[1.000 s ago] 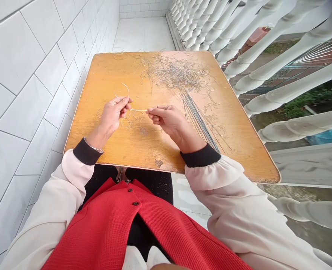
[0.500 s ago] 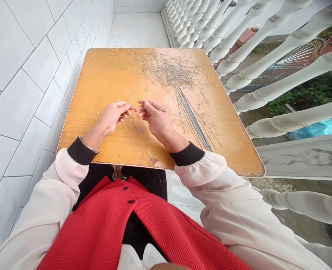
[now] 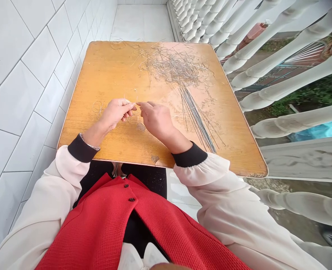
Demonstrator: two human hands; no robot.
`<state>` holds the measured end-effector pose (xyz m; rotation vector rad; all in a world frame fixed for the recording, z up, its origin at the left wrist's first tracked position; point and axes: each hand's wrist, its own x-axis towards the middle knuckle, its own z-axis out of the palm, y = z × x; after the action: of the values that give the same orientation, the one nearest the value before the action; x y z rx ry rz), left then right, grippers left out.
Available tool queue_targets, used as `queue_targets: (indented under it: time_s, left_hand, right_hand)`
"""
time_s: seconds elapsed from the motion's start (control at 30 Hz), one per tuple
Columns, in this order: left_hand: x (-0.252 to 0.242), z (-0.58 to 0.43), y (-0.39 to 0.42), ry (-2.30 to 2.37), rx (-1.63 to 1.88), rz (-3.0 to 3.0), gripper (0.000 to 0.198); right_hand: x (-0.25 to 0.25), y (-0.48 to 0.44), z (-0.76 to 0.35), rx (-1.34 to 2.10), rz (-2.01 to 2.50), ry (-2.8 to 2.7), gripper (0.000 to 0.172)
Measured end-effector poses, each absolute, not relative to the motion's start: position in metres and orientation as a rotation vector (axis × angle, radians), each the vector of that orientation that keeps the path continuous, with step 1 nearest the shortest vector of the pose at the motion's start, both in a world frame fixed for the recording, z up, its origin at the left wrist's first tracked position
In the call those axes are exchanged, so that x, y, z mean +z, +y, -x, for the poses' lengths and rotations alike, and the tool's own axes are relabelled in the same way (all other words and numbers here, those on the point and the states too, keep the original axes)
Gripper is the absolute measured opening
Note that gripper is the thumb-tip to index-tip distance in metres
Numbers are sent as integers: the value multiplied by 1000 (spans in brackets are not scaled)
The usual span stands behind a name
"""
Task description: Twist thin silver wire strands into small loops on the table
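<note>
Above the near middle of the wooden table, my left hand [image 3: 117, 113] is closed in a pinch on a thin pale wire. Loops of this wire [image 3: 132, 119] curl out around the fingers. My right hand [image 3: 156, 119] meets it fingertip to fingertip, back turned up, fingers curled under and index finger reaching to the pinch. What the right fingers grip is hidden beneath the hand. Left of my left hand lies a small wire coil [image 3: 98, 107]. To the right of my right hand rests a bundle of straight grey wires [image 3: 197, 118].
A tangled heap of thin wire [image 3: 178, 65] covers the far right part of the table [image 3: 98, 71]. White tiled wall [image 3: 27, 90] runs along the left. A white balustrade [image 3: 284, 118] stands close along the right edge.
My right hand has turned over so its back faces up, with the thumb now hidden. My left hand keeps its pinch almost in place. The view has shifted slightly.
</note>
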<state>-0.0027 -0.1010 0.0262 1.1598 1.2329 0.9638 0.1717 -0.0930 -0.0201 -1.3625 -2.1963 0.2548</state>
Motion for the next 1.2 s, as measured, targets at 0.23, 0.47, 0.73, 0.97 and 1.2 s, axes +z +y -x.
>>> queue_targets:
  time_s: [0.23, 0.47, 0.73, 0.97, 1.2]
  left_hand:
    - [23, -3, -105, 1236, 941, -1233, 39]
    - [18, -1, -102, 1296, 935, -1284, 36]
    - [23, -1, -105, 1263, 921, -1247, 37]
    - [29, 10, -100, 1166, 878, -1147, 30]
    - [31, 12, -99, 1118, 842, -1067, 37]
  right_hand:
    - [-20, -100, -167, 168, 1371, -2249, 23]
    - [-17, -102, -162, 163, 1405, -2253, 26]
    - [-18, -97, -166, 411, 1288, -2151, 27]
    - [-11, -97, -169, 849, 1182, -1811, 23]
    - [-5, -93, -170, 1245, 1119, -1397, 14]
